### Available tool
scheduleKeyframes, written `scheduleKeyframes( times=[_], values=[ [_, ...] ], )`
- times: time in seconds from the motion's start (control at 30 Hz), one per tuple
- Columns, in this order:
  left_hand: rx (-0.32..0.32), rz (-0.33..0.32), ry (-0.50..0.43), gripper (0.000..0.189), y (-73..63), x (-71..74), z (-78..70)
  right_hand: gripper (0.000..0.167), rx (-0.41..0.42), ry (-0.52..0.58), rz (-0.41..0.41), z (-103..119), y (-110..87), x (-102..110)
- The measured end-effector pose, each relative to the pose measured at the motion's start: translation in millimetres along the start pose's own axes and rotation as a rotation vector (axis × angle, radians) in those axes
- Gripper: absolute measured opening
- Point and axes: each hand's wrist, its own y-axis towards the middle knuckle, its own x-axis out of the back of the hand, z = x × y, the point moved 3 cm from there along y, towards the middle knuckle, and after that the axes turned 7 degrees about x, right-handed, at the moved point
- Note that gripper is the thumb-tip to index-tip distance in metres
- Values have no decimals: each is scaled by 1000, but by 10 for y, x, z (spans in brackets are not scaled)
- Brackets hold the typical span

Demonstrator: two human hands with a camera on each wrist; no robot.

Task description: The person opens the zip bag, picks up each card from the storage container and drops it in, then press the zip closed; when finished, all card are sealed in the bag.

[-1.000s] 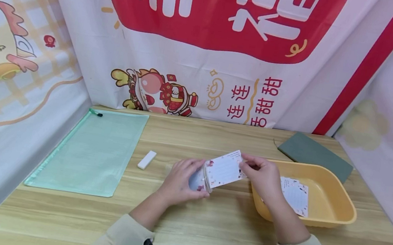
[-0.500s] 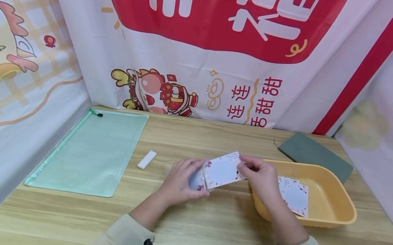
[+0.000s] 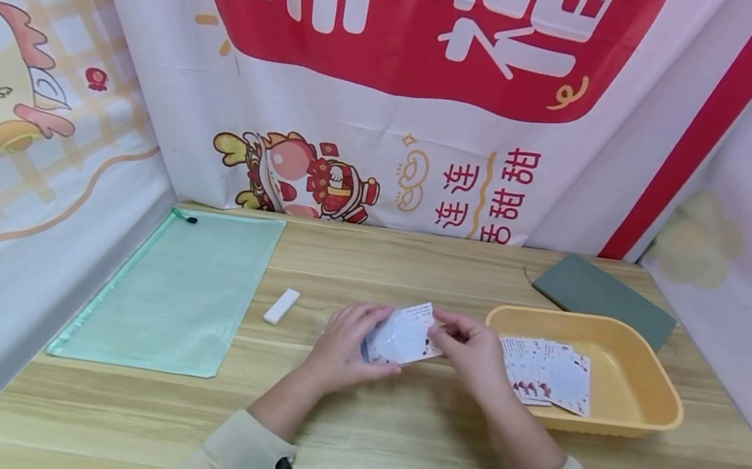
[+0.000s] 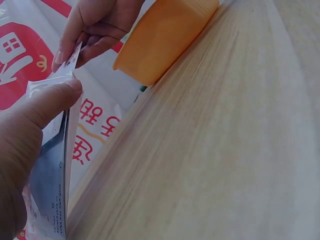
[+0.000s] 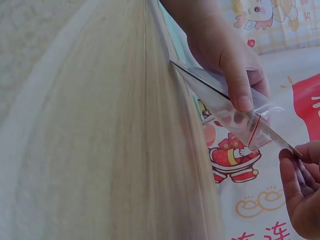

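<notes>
My left hand (image 3: 347,349) grips a clear zip bag (image 5: 240,122) with a red stripe near its mouth. Partly inside that bag is a white printed note card (image 3: 409,331), its outer end sticking out to the right. My right hand (image 3: 471,352) pinches the card's outer end between thumb and fingertips, as the right wrist view also shows. In the left wrist view the left thumb (image 4: 55,102) lies along the bag's near face, and a dark printed sheet shows through the plastic. The bag's lower left part is hidden behind the left hand.
A yellow tray (image 3: 623,425) stands right of the hands, with several note cards (image 3: 565,377) in it. Behind it lies a dark green notebook (image 3: 602,294). A white eraser-like block (image 3: 281,306) and a mint zip pouch (image 3: 173,294) lie to the left.
My right hand has moved left, pushing the card deeper into the bag, so less of it sticks out. The left hand has stayed in place. More of the cards in the tray now show.
</notes>
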Motion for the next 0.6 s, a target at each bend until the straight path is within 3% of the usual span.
scheduleKeyframes(
  times=[0.37,0.6],
  values=[
    [-20,-13,-10,85,2,0,-2,33,4,-55,199,19,26,145],
    [-29,-12,15,84,-3,9,-14,30,114,-116,255,-23,76,30]
  ],
)
